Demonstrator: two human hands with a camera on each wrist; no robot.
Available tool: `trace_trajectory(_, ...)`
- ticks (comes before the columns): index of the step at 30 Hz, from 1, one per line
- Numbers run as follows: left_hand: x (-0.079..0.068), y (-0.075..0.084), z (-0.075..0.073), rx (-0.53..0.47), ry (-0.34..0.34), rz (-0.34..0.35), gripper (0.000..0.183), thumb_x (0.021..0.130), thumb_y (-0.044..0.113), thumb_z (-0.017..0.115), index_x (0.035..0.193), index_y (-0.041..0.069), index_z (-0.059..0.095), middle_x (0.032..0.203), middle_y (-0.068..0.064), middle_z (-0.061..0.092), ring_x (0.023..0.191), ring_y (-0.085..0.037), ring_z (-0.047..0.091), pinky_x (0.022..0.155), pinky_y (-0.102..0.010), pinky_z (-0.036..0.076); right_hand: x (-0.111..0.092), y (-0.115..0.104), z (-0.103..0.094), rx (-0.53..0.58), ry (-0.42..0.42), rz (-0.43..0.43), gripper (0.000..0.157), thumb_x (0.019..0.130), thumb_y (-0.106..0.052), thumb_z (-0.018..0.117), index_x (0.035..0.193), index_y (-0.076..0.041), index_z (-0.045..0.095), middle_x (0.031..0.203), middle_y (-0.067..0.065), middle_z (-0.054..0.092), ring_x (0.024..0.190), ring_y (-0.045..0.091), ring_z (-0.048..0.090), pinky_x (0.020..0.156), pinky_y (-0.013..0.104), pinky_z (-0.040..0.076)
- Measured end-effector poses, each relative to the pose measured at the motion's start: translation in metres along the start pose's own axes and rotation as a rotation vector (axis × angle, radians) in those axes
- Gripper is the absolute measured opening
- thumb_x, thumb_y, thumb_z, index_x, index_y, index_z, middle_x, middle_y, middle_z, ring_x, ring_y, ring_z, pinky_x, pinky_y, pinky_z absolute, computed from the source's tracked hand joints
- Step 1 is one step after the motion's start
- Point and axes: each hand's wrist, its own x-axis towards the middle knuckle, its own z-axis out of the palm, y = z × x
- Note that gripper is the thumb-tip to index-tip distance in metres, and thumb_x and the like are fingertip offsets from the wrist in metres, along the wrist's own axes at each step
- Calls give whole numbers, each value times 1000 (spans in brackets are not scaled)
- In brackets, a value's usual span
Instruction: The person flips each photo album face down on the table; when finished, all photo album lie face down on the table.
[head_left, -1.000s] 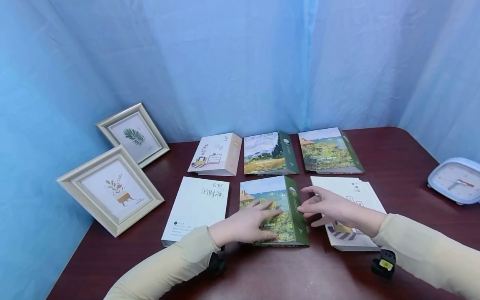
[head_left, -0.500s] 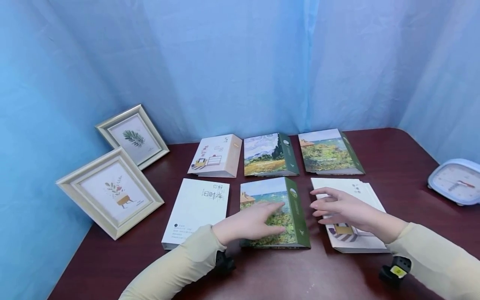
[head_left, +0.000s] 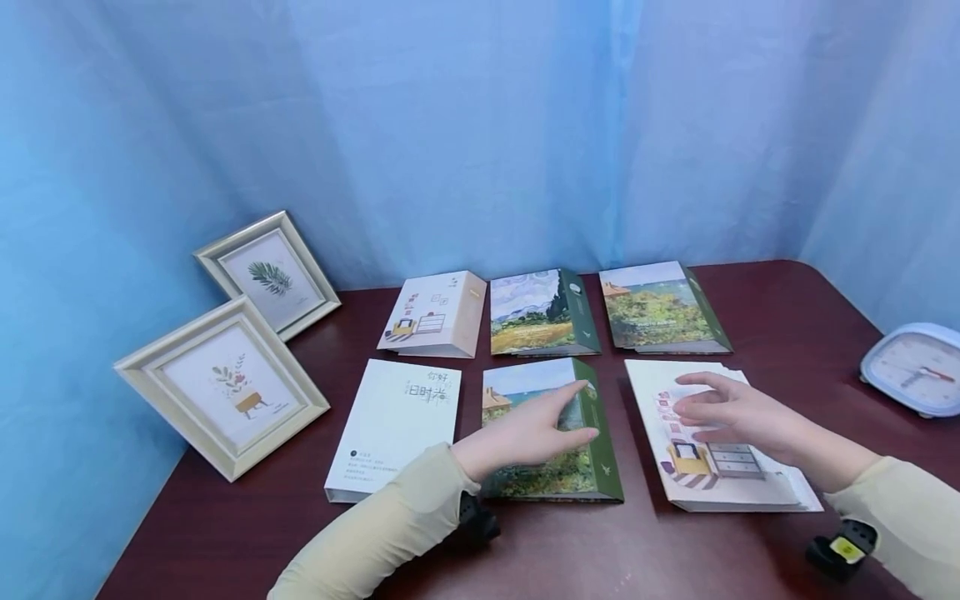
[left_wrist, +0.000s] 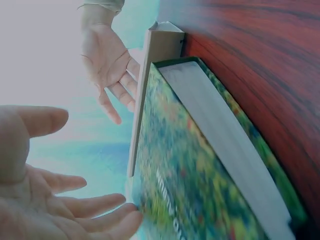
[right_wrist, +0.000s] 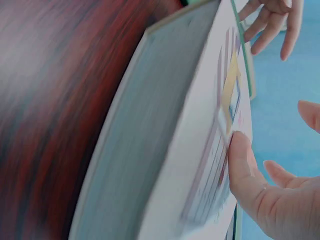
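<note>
In the head view, my left hand [head_left: 525,433] is over a green photo album [head_left: 536,375] with a painted seaside cover, in the middle of the front row. Its fingers are spread and hold nothing; in the left wrist view the fingertips overlap the cover's edge. My right hand [head_left: 738,417] is above a white album [head_left: 693,492] printed with a yellow armchair and a dresser, front right. Its fingers are loosely bent and grip nothing. The right wrist view shows one finger [right_wrist: 240,155] right at that white cover. Both albums lie flat on the table.
A white book [head_left: 393,425] lies left of the green album. Behind are a cream album [head_left: 427,312], a landscape album [head_left: 528,308] and another seaside album [head_left: 648,304]. Two picture frames [head_left: 236,387] stand at left, a clock [head_left: 917,367] at right, on the dark red table [head_left: 600,558].
My right hand has moved from the green album's spine rightward over the white album. The left hand has come off the green cover and shifted slightly right.
</note>
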Motion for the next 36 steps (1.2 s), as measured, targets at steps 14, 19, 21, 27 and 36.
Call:
trace_trajectory(14, 29, 20, 18, -294, 29, -75, 59, 95, 40, 54, 148, 23, 32, 146, -7, 42, 130, -17, 46, 91, -30, 49, -13, 20, -35, -491, 185, 127, 97, 87, -49, 62, 144, 14, 15, 130, 45, 31, 114, 56, 38, 80, 53, 46)
trace_trajectory(19, 33, 26, 24, -310, 44, -116, 57, 94, 40, 56, 146, 27, 36, 143, -6, 46, 128, -16, 48, 91, -30, 49, -14, 26, -39, -507, 175, 144, 101, 86, -50, 63, 143, 15, 12, 128, 48, 29, 112, 57, 38, 80, 54, 45)
trace_trajectory(21, 33, 27, 26, -320, 44, -126, 57, 94, 40, 57, 146, 28, 36, 143, -6, 47, 127, -16, 48, 92, -30, 48, -14, 27, -38, -498, 166, 158, 100, 86, -49, 63, 143, 16, 12, 127, 49, 29, 111, 56, 39, 80, 53, 45)
trace_trajectory(27, 34, 30, 29, -356, 33, -122, 59, 94, 39, 56, 147, 24, 34, 144, -7, 45, 129, -18, 47, 96, -31, 46, -16, 30, -38, -482, 158, 193, 98, 89, -48, 60, 141, 19, 10, 125, 49, 28, 110, 56, 38, 83, 55, 44)
trace_trajectory(36, 41, 31, 34, -341, 37, -133, 57, 94, 39, 57, 146, 26, 37, 143, -5, 46, 126, -16, 49, 94, -31, 47, -16, 40, -41, -498, 188, 193, 99, 86, -50, 63, 142, 15, 13, 124, 50, 27, 110, 57, 37, 82, 57, 43)
